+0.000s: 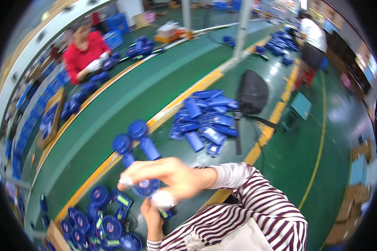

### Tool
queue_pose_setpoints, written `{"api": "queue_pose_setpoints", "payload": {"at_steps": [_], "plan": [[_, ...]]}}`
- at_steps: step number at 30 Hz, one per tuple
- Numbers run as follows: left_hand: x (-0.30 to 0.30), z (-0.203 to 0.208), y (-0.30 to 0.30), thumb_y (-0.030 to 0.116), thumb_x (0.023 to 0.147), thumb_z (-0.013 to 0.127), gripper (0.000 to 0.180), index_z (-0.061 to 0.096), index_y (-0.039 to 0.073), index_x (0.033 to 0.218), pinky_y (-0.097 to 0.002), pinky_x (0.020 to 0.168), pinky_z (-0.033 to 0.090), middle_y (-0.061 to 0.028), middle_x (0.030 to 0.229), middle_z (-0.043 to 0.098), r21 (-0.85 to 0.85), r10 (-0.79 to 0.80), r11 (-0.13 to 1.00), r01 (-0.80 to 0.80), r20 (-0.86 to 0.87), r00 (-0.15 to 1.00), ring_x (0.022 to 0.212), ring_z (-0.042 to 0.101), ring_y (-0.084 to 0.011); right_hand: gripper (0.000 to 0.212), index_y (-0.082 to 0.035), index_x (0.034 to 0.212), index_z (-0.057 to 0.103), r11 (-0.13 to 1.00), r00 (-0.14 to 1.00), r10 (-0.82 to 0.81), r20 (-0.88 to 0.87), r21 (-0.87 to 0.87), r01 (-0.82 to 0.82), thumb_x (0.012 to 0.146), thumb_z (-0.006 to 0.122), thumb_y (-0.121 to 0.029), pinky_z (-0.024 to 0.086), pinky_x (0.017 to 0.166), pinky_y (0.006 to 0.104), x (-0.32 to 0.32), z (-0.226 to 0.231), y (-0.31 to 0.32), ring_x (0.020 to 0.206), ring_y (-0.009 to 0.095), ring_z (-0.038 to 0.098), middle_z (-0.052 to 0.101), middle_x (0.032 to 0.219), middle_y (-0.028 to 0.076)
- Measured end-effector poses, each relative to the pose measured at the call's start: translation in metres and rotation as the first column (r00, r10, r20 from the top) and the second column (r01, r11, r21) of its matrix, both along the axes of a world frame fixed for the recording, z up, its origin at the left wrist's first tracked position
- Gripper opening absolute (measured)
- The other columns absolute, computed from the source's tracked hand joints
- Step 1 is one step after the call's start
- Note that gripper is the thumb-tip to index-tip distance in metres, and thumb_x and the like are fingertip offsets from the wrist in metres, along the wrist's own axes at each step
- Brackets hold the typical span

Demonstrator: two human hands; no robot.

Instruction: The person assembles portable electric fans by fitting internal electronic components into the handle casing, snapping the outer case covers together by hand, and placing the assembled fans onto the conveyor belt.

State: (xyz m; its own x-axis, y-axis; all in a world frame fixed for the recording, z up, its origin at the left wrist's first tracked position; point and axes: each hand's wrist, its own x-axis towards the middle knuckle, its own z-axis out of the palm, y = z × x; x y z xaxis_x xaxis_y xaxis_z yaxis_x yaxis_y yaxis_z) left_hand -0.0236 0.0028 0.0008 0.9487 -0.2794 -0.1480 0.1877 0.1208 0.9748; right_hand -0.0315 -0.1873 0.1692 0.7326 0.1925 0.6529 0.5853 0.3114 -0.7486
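Observation:
A blue handheld fan (145,188) with a round grille is between my hands, over the near edge of the green bench. My right hand (176,175), blurred by motion, curls round the fan's head from above, with white covers on its fingertips. Below it, my left hand (152,217) grips the fan's lower part, which is mostly hidden. Two more blue fans (138,130) lie just beyond my hands, by the yellow bench edge. To the left is a pile of round-headed blue fans (112,227), some with yellow-green strips.
Blue plastic casings (205,119) are heaped on the bench ahead, beside a black mesh paddle-shaped thing (252,92). A green conveyor belt (171,90) runs along the left. Across it a person in red (81,54) handles fans. Another person (312,42) stands far right, near a teal stool (299,108).

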Motion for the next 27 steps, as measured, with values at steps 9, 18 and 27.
{"api": "queue_pose_setpoints", "payload": {"at_steps": [9,18,27], "plan": [[-0.004,0.022,0.005,0.015,0.086,0.056,0.018,0.058,-0.003,0.089,-0.0249,0.058,0.05,-0.0118,0.076,0.063,-0.08,-0.092,0.994,0.074,-0.244,0.966,0.064,0.06,-0.0136,0.037,0.003,0.105,0.051,0.767,0.847,0.341,0.408,0.401,-0.501,0.084,0.051,-0.028,0.046,0.073,0.0392,-0.017,0.043,0.037,0.093,0.033,0.05,0.052,0.102,0.022],[-0.003,0.011,0.003,0.015,0.085,0.057,0.018,0.058,-0.003,0.091,-0.0259,0.057,0.05,-0.011,0.076,0.063,-0.125,-0.123,0.987,0.097,-0.225,0.966,0.063,0.06,-0.0143,0.027,0.002,0.092,0.052,0.861,0.898,0.27,0.348,0.33,-0.387,0.081,0.053,-0.023,0.043,0.063,0.0357,-0.001,0.029,0.05,0.079,0.03,0.048,0.051,0.089,0.019],[-0.006,0.019,0.005,0.018,0.085,0.057,0.021,0.058,-0.003,0.09,-0.0255,0.058,0.049,-0.0109,0.076,0.063,-0.096,-0.084,0.994,0.057,-0.309,0.947,0.063,0.059,-0.0141,0.019,0.001,0.08,0.053,0.935,0.95,0.175,0.257,0.258,-0.242,0.077,0.056,-0.017,0.04,0.053,0.0323,-0.007,0.018,0.03,0.064,0.026,0.047,0.051,0.077,0.016]]}}
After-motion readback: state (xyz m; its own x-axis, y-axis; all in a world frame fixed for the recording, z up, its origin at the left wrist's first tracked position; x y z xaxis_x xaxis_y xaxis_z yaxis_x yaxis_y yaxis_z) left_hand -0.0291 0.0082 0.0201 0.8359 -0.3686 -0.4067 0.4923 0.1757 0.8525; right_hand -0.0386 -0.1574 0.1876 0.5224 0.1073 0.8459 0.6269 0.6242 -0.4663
